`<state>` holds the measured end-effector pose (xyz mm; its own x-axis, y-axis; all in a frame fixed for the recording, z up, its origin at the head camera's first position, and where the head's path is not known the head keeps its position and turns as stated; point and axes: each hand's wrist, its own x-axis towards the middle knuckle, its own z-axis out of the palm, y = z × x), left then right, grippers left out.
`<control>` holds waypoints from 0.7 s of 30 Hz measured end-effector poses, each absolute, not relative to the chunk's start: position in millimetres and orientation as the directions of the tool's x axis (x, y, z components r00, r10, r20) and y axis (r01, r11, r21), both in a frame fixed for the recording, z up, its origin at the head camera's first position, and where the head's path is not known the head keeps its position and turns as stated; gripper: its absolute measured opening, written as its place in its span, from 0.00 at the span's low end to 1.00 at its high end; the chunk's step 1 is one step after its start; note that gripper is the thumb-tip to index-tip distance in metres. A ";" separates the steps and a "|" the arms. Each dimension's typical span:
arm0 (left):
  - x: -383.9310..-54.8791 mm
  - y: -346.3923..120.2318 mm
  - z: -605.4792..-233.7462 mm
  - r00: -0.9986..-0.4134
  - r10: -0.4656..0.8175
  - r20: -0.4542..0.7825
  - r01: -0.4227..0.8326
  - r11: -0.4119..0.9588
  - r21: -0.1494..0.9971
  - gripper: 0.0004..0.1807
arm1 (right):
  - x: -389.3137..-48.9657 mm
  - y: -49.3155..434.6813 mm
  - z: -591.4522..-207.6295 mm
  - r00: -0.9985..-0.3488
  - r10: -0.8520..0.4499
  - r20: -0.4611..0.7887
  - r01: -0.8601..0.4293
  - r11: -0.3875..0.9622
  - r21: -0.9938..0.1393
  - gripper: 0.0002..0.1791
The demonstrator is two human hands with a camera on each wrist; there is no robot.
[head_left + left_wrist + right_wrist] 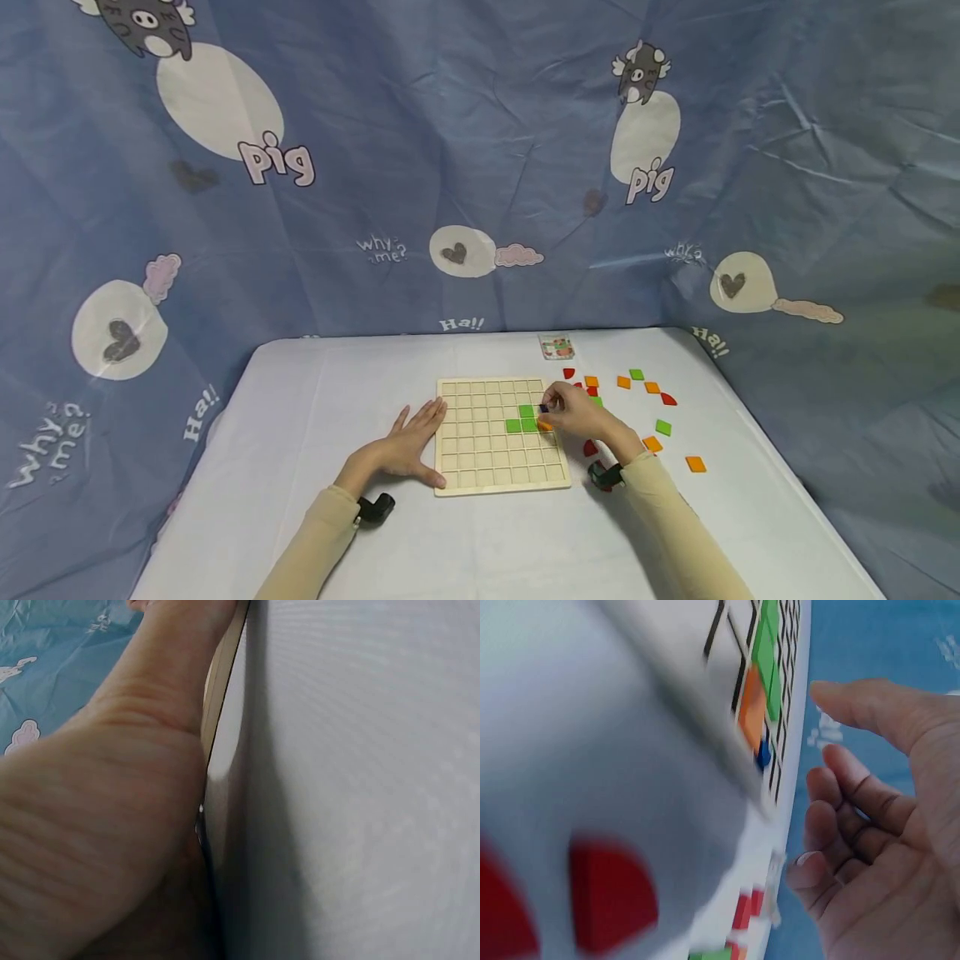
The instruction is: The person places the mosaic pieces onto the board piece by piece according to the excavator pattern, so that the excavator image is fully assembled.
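A wooden grid board (pixel 472 458) lies on the white table. My left hand (pixel 408 442) is spread flat against its left side, fingertips and thumb touching the frame. Several green square tiles (pixel 527 412) and an orange tile (pixel 545 426) sit in cells towards the board's right side. Just behind the orange one is a small dark blue piece (pixel 763 754), its outline partly hidden. Over that edge hovers my right hand (pixel 573 412); in the right wrist view its thumb and loosely bent fingers are apart, with nothing between them.
Right of the board lie scattered loose pieces: red quarter-rounds (pixel 668 399), orange squares (pixel 696 464) and green squares (pixel 663 427). A small picture card (pixel 557 347) lies behind the board. A blue printed cloth (pixel 480 167) hangs behind the table.
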<state>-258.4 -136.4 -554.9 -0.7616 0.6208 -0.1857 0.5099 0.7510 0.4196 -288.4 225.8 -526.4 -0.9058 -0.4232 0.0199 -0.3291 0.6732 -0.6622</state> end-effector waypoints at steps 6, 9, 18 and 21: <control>-256.8 -138.1 -552.4 -0.762 0.622 -0.179 0.503 0.744 0.440 0.74 | -287.1 257.8 -525.0 -0.964 -0.265 -0.024 -0.196 0.769 -0.609 0.16; -256.7 -138.2 -552.1 -0.762 0.623 -0.176 0.505 0.742 0.441 0.74 | -288.4 272.8 -527.2 -0.983 -0.174 -0.065 -0.107 0.816 -0.569 0.20; -257.8 -137.1 -553.4 -0.766 0.613 -0.193 0.491 0.752 0.440 0.74 | -291.4 300.8 -535.9 -0.977 0.007 -0.215 0.118 0.853 -0.508 0.27; -257.5 -136.7 -554.7 -0.765 0.615 -0.193 0.491 0.749 0.444 0.74 | -291.6 302.5 -536.9 -0.971 0.014 -0.237 0.134 0.855 -0.501 0.24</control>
